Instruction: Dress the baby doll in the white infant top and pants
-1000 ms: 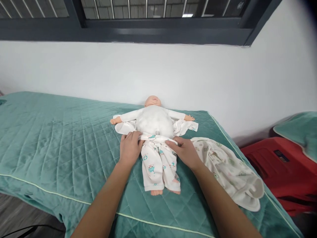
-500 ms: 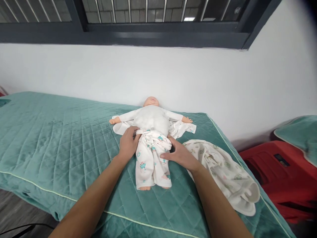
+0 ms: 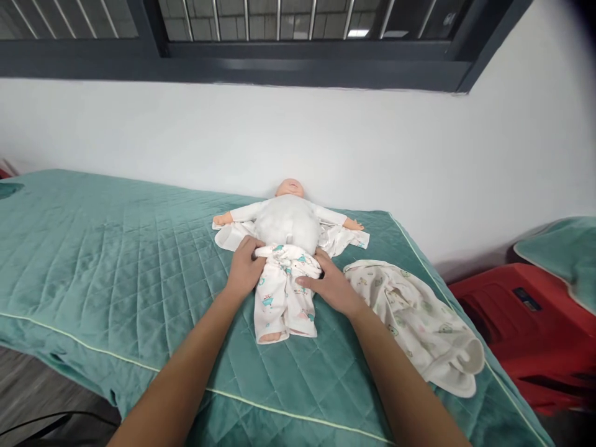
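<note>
A baby doll (image 3: 289, 220) lies on its back, head toward the wall, arms spread wide, its torso white. White printed baby pants (image 3: 285, 298) cover its legs, with the waistband at the hips. My left hand (image 3: 245, 264) is closed on the waistband at the left side, fingers tucked at the edge. On the opposite side, my right hand (image 3: 331, 282) grips the pants at the hip, thumb lying over the front; some of its fingers are hidden. A white printed garment (image 3: 339, 239) is spread under the doll's back and arms.
A green quilted bed cover (image 3: 116, 261) lies beneath everything. To the right is a crumpled, printed cream cloth (image 3: 414, 320). Beyond the bed's right edge stands a red plastic item (image 3: 521, 323). Behind the doll rise a white wall (image 3: 186, 136) and a barred window (image 3: 279, 25).
The pants' lower hems have moved up toward the doll's torso. The doll has shifted slightly right in view, and both hands remain at the waistband.
</note>
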`<move>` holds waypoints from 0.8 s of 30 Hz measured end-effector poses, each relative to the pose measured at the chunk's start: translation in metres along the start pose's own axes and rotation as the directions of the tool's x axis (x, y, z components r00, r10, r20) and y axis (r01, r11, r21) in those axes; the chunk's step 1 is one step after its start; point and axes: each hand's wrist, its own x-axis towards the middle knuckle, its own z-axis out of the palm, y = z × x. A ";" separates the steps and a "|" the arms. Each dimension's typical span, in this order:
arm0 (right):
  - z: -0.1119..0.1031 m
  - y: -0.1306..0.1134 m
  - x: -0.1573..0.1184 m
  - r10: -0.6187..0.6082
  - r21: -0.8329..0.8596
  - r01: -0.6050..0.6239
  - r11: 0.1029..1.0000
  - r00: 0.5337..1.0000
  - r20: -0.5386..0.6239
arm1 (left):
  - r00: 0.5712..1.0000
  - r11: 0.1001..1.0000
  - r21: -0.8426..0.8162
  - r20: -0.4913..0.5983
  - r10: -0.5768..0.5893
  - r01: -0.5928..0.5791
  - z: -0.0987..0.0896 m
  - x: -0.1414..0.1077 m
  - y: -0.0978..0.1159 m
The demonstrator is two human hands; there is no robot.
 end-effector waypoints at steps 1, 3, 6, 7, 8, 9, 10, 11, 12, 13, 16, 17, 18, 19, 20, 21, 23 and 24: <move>0.001 0.003 0.000 0.011 -0.017 -0.011 1.000 1.000 -0.027 | 1.000 1.000 -0.003 0.018 -0.006 0.006 -0.003 -0.010 0.004; 0.003 0.008 0.000 0.014 -0.060 -0.021 0.998 0.993 -0.113 | 0.999 1.000 -0.007 0.046 -0.003 0.004 -0.011 -0.033 0.013; 0.007 0.008 -0.002 -0.122 -0.197 0.062 0.978 0.944 -0.307 | 0.997 0.999 0.008 0.062 0.044 -0.044 -0.020 -0.067 0.021; 0.008 0.006 -0.002 -0.195 -0.253 0.108 0.961 0.916 -0.349 | 0.996 0.998 0.019 0.069 0.057 -0.059 -0.022 -0.076 0.022; 0.009 0.004 -0.003 -0.262 -0.301 0.154 0.941 0.894 -0.363 | 0.995 0.998 0.025 0.071 0.064 -0.066 -0.023 -0.083 0.023; 0.010 0.000 -0.005 -0.314 -0.328 0.197 0.924 0.881 -0.354 | 0.996 0.998 0.020 0.068 0.063 -0.064 -0.024 -0.087 0.022; 0.011 -0.003 -0.007 -0.343 -0.329 0.232 0.915 0.879 -0.332 | 0.997 0.999 0.009 0.056 0.051 -0.052 -0.024 -0.089 0.021; 0.012 -0.006 -0.009 -0.344 -0.304 0.251 0.919 0.887 -0.306 | 0.999 0.999 -0.008 0.036 0.032 -0.032 -0.024 -0.089 0.020; 0.013 -0.009 -0.013 -0.321 -0.262 0.248 0.933 0.903 -0.287 | 1.000 1.000 -0.027 0.014 0.010 -0.009 -0.023 -0.088 0.019; 0.015 -0.012 -0.018 -0.275 -0.209 0.221 0.952 0.920 -0.280 | 1.000 0.999 -0.044 -0.001 -0.012 0.012 -0.023 -0.086 0.018; 0.020 -0.019 -0.039 -0.069 -0.052 0.057 0.997 0.960 -0.270 | 0.998 0.995 -0.081 0.025 -0.057 0.059 -0.023 -0.081 0.017; 0.022 -0.022 -0.047 -0.007 -0.012 0.004 1.000 0.966 -0.259 | 0.996 0.992 -0.096 0.047 -0.073 0.077 -0.024 -0.080 0.017; 0.025 -0.024 -0.056 0.040 0.019 -0.036 0.999 0.970 -0.241 | 0.993 0.989 -0.110 0.066 -0.094 0.101 -0.025 -0.080 0.017; 0.027 -0.027 -0.064 0.071 0.041 -0.064 0.997 0.974 -0.216 | 0.990 0.984 -0.123 0.080 -0.119 0.129 -0.025 -0.080 0.017; 0.030 -0.030 -0.071 0.088 0.053 -0.080 0.995 0.978 -0.187 | 0.986 0.979 -0.134 0.088 -0.144 0.155 -0.026 -0.080 0.017; 0.032 -0.033 -0.078 0.094 0.057 -0.086 0.995 0.983 -0.156 | 0.982 0.974 -0.142 0.092 -0.163 0.175 -0.027 -0.080 0.017; 0.036 -0.038 -0.089 0.084 0.055 -0.078 0.995 0.991 -0.106 | 0.977 0.967 -0.156 0.103 -0.188 0.202 -0.028 -0.080 0.016; 0.038 -0.039 -0.093 0.075 0.046 -0.071 0.996 0.993 -0.091 | 0.974 0.963 -0.166 0.113 -0.195 0.212 -0.028 -0.080 0.016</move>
